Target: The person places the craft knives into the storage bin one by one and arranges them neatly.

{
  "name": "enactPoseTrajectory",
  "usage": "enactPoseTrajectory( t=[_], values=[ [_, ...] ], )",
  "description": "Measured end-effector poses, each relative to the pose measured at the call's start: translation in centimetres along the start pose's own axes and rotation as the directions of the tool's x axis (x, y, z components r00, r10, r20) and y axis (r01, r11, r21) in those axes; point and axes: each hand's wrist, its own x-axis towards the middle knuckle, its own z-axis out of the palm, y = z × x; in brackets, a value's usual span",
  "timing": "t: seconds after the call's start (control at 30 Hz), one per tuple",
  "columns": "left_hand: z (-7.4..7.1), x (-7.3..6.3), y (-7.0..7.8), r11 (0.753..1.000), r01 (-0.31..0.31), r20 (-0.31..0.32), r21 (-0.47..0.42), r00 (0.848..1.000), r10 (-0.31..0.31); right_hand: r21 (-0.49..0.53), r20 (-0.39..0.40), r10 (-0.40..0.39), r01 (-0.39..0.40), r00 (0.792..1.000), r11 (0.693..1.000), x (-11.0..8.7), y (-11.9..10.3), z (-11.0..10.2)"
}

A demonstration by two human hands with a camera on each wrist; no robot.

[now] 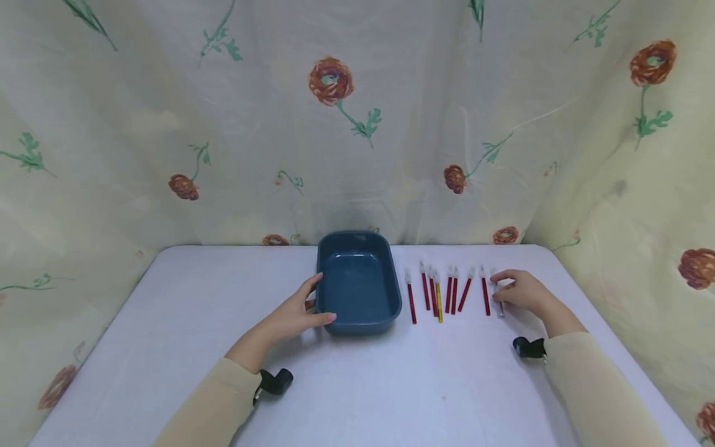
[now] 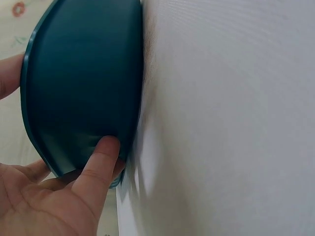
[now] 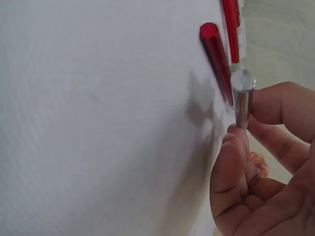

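My left hand (image 1: 290,321) grips the near left corner of a dark teal plastic basin (image 1: 357,285). In the left wrist view its fingers (image 2: 96,169) lie against the basin wall. Nothing shows inside the basin. At the right end of a row of slim sticks, my right hand (image 1: 522,292) pinches a silver pen-like stick (image 3: 243,101) between thumb and fingers. A red stick (image 1: 485,297) lies just left of that hand. Several more red sticks (image 1: 411,303) and a yellow one (image 1: 439,302) lie roughly parallel, with clear pointed ends facing away from me.
Beneath everything spreads a white-covered table (image 1: 436,385). A flowered curtain (image 1: 391,186) hangs behind its back edge and along both sides. Each wrist carries a small black camera, one on the left (image 1: 276,381) and one on the right (image 1: 529,348).
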Motion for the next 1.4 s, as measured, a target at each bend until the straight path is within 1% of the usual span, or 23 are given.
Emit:
enactPoseTrajectory(
  t=[0.13,0.23,0.37,0.5,0.73,0.9,1.0,1.13,1.3,1.4],
  values=[
    [0.1,-0.1,0.1,1.000,0.010,-0.001,0.006,1.000,-0.010,0.063,0.016,0.014,-0.015,1.000,0.998,-0.7,-0.7,-0.3],
    [0.1,-0.2,0.2,1.000,0.017,-0.005,0.013,1.000,-0.017,0.117,0.033,0.001,-0.005,0.999,0.993,-1.2,-1.7,-0.6],
    [0.0,-0.2,0.4,1.000,0.020,-0.005,0.018,1.000,-0.020,0.151,0.045,-0.019,0.012,0.999,0.988,-1.9,-3.2,-1.1],
    [0.0,-0.2,0.3,1.000,0.015,0.005,0.010,1.000,-0.015,0.162,0.050,-0.026,0.017,0.998,0.987,-2.3,-4.7,-1.6],
    [0.0,-0.3,0.3,1.000,0.009,0.000,0.005,1.000,-0.009,0.165,0.062,-0.070,0.059,0.996,0.985,-2.5,-7.3,-2.6],
    [0.0,-0.4,0.3,1.000,-0.002,0.000,-0.003,1.000,0.002,0.170,0.078,-0.071,0.057,0.994,0.984,-2.5,-9.2,-2.9],
    [0.0,-0.4,0.4,1.000,-0.003,0.003,-0.005,1.000,0.003,0.174,0.085,-0.079,0.063,0.993,0.983,-2.6,-10.6,-2.8],
    [0.0,-0.5,0.4,1.000,-0.002,0.008,-0.009,1.000,0.002,0.213,0.108,-0.095,0.071,0.990,0.974,-2.5,-12.5,-2.3],
    [0.0,-0.4,0.3,1.000,0.001,0.014,-0.002,1.000,-0.001,0.244,0.138,-0.090,0.054,0.986,0.968,-2.0,-15.0,-0.8],
    [0.1,-0.4,0.3,1.000,0.005,0.010,-0.004,1.000,-0.005,0.259,0.137,-0.077,0.040,0.988,0.965,-1.6,-16.5,0.1]
  ],
)
